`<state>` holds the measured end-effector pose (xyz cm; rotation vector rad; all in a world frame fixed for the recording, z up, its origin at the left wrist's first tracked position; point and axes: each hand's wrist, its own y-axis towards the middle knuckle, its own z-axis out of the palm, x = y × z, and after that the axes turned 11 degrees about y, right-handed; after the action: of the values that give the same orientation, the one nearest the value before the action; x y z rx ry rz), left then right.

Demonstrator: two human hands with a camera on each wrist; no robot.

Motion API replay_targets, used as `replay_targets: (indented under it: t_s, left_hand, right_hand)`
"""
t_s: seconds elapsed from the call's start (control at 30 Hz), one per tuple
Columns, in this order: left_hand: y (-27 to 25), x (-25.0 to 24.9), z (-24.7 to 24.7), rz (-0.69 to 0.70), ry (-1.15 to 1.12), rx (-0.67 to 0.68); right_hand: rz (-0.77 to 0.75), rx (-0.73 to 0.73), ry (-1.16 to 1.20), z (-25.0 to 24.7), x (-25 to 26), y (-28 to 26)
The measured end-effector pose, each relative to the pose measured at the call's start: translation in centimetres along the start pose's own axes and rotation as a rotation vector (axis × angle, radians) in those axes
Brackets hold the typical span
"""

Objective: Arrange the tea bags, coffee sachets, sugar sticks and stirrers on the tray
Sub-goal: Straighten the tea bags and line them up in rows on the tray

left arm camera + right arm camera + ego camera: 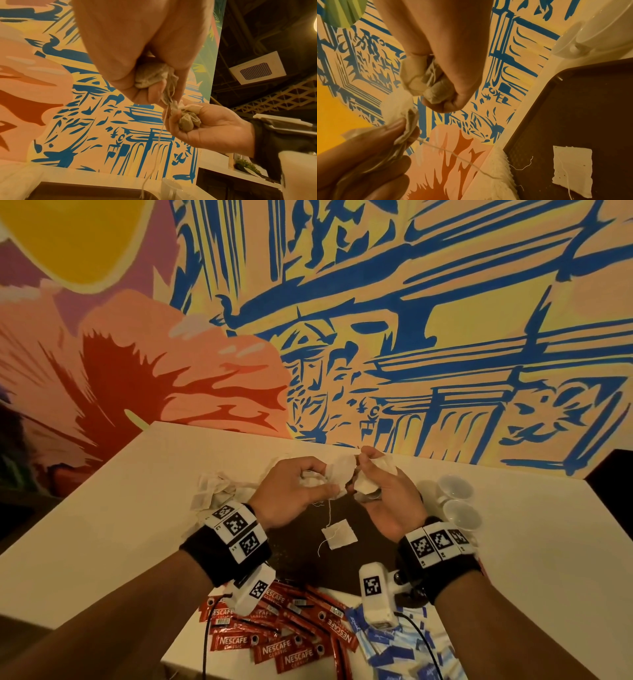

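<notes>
Head view: your left hand (pixel 294 491) and right hand (pixel 387 494) each clutch crumpled tea bags (pixel 342 474) above the brown tray (pixel 376 518), where one flat tea bag (pixel 339 534) lies.

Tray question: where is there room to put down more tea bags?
The dark tray is mostly bare: one tea bag lies near its middle, with open patches all around it, below the left hand and right hand. It is crowded at the near edge, with coffee sachets and sugar sticks.
</notes>
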<state>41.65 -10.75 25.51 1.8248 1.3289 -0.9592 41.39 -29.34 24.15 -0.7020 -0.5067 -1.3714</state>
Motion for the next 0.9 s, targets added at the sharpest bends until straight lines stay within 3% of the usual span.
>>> replay_targets:
  t_s: [0.1,0.2,0.47,0.57,0.73,0.9]
  left_hand:
    - [-0.2,-0.1,-0.4,-0.026,-0.126,0.018]
    - [-0.2,-0.1,-0.6,-0.020,-0.198,0.045]
    - [-0.6,-0.2,-0.5,0.078,-0.111,0.126]
    - [-0.6,-0.1,-0.8,0.079,-0.058,0.116]
    - [-0.2,0.3,-1.2,0.096,0.084,0.063]
    - [-0.3,0.3,-1.4,-0.090,-0.012,0.012]
  right_hand:
    - [0.085,-0.029,-0.003,-0.6,0.3,0.1]
    - [0.265,-0.014,-0.114,-0.6,0.2,-0.6]
    - [0.604,0.146,-0.206,0.0,0.0,-1.5]
    - [0.606,0.167,-0.179,0.3,0.3,-1.9]
    - [0.536,0.019,-0.087,0.3,0.1,-2.1]
    - [0.457,-0.018,0.039,0.4,0.2,-2.0]
